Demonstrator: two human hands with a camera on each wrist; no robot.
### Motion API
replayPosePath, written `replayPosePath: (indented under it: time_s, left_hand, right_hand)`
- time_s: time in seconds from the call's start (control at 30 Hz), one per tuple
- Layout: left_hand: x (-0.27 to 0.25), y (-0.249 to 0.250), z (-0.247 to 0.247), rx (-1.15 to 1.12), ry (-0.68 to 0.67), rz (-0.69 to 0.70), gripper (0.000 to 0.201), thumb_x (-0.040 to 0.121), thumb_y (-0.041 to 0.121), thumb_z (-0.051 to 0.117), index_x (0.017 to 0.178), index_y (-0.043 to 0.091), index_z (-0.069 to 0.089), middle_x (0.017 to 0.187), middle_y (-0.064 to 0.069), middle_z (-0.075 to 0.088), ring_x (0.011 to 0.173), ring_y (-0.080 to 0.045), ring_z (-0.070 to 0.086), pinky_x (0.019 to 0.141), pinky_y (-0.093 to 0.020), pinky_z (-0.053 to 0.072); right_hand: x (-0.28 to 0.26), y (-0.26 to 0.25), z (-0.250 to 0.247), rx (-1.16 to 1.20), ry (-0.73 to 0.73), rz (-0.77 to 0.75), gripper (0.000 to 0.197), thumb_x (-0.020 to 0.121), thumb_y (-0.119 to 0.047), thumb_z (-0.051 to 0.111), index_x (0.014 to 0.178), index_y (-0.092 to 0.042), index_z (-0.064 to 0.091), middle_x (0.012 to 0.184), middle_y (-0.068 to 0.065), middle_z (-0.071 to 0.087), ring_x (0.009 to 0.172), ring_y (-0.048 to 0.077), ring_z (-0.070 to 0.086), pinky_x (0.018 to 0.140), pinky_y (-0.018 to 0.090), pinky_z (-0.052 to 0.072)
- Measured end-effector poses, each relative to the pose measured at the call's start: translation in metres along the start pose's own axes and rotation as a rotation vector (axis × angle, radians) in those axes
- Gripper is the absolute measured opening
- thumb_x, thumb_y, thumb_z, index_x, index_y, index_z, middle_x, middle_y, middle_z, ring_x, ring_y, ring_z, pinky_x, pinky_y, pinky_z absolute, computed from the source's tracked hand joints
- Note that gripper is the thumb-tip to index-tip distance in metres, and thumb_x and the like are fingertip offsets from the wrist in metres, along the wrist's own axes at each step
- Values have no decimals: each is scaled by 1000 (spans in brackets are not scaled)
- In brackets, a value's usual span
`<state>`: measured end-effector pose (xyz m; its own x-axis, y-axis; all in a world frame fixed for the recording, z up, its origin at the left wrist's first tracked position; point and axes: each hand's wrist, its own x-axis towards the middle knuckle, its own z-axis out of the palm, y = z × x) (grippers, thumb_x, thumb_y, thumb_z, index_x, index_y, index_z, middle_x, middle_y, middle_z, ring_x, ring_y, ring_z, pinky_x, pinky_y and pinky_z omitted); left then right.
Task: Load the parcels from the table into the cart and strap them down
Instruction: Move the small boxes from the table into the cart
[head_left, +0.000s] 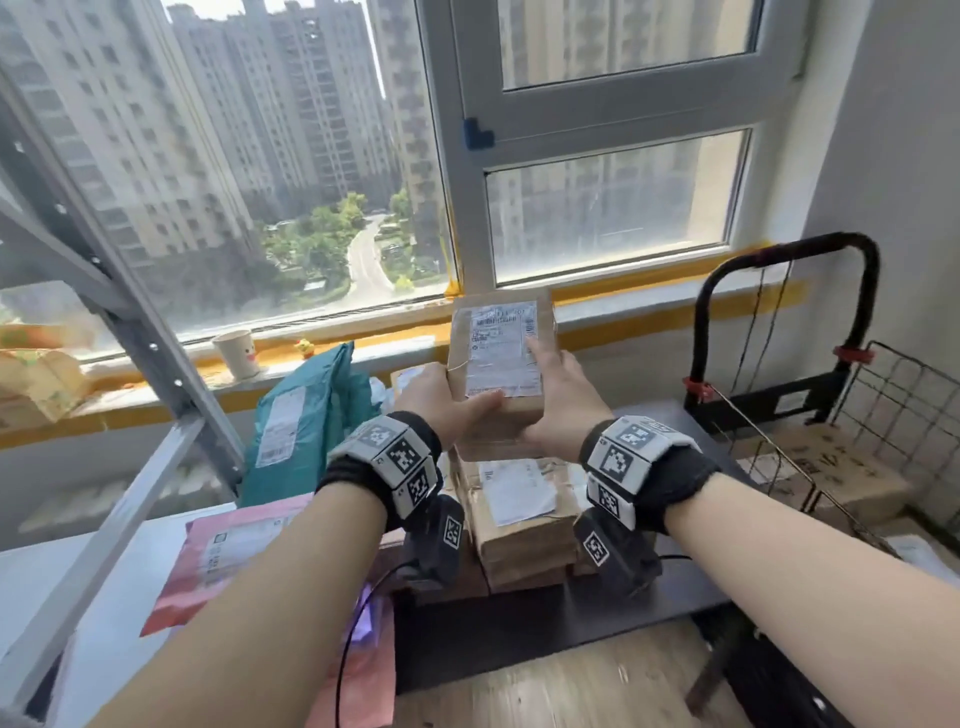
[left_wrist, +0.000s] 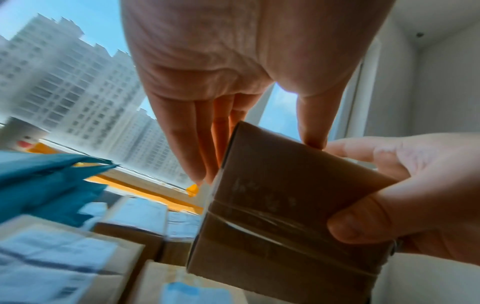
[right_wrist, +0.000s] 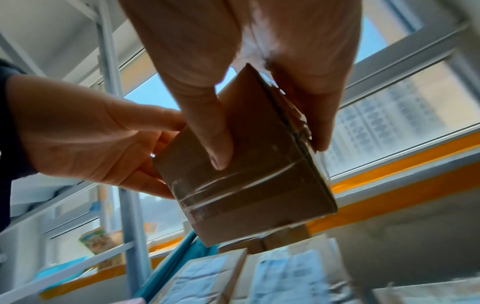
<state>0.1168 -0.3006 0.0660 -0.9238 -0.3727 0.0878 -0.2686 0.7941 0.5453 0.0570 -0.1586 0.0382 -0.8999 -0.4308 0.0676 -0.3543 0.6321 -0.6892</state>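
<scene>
I have my left hand (head_left: 441, 397) and right hand (head_left: 558, 400) clamped around one taped box (head_left: 501, 358). I hold it above the desk (head_left: 545, 618).

Taped brown cardboard parcel (head_left: 501, 358), white label up, above stacked table parcels (head_left: 522, 514).

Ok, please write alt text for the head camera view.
Both hands, left hand and right hand, hold a small cardboard box above stacked parcels on a dark table. A wire cart stands at right, below a window.

one cart (head_left: 810, 415); two hands (head_left: 441, 400)
</scene>
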Motion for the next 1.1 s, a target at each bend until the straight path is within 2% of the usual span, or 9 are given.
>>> replayPosePath:
  time_s: [0.1, 0.37, 0.5, 0.67, 0.77, 0.83, 0.9, 0.97, 1.1]
  left_hand:
    - [3, 43, 24, 7, -44, 83, 57, 83, 52, 60, 121, 10, 51, 115, -6, 60, 95, -20, 56, 77, -29, 44]
    - [-14, 191, 119, -16, -143, 244, 49, 87, 48, 56, 118, 10, 53, 103, 0, 58, 84, -14, 50, 70, -25, 40]
    - [-25, 269, 178, 9, -214, 312, 46, 88, 48, 55, 113, 9, 55, 106, -6, 61, 83, -17, 52, 67, -26, 41]
    - [-41, 346, 245, -7, -285, 353, 45, 89, 46, 55, 114, 8, 54, 105, -4, 59, 84, -16, 50, 71, -26, 40]
    - [-41, 378, 281, -9, -352, 358, 43, 89, 46, 56, 111, 10, 55, 98, -1, 58, 81, -14, 51, 67, -25, 40]
    - [-35, 393, 305, -15, -390, 349, 43, 87, 47, 57, 108, 10, 57, 94, 1, 60, 78, -15, 56, 64, -28, 46]
    - [-26, 405, 326, -27, -430, 329, 43, 86, 48, 58, 105, 10, 60, 87, 1, 63, 69, -14, 58, 56, -27, 49]
    - [-13, 415, 347, -19, -465, 304, 43, 85, 48, 59, 102, 9, 62, 80, 2, 61, 62, -10, 55, 48, -22, 41]
    - [24, 433, 390, -52, -534, 267, 42, 86, 46, 60, 104, 9, 61, 89, -1, 64, 69, -11, 57, 50, -21, 39]
  right_hand:
    - [-16, 33, -40, -12, 65, 53, 108, 72, -8, 74, 149, -38, 4, 155, 4, 10, 135, 27, 35, 106, 35, 41]
    - [-79, 148, -165, -43, 203, 150, 107, 70, -11, 78, 148, -36, 10, 143, 6, 26, 124, 27, 44, 99, 34, 45]
    - [-115, 216, -231, -101, 190, 213, 109, 70, -19, 79, 149, -36, 6, 140, 7, 28, 122, 27, 44, 98, 35, 46]
    - [-150, 290, -297, -111, 168, 298, 110, 68, -33, 81, 150, -36, 7, 151, 4, 20, 136, 23, 32, 110, 32, 32]
    - [-158, 327, -322, -68, 168, 347, 102, 71, -40, 77, 150, -34, 12, 147, 2, 27, 134, 21, 34, 110, 33, 31]
    - [-156, 350, -333, -21, 188, 368, 91, 77, -45, 71, 149, -33, 18, 147, 1, 31, 133, 20, 36, 111, 35, 32]
    - [-148, 371, -342, 5, 203, 375, 73, 87, -39, 62, 148, -29, 23, 150, 1, 32, 136, 19, 35, 113, 36, 29]
    - [-137, 391, -349, 18, 192, 393, 61, 94, -29, 54, 148, -26, 26, 152, 1, 32, 137, 18, 33, 113, 31, 28]
    - [-106, 434, -361, 11, 144, 468, 62, 95, -19, 52, 148, -23, 22, 150, 2, 35, 133, 20, 39, 106, 25, 30]
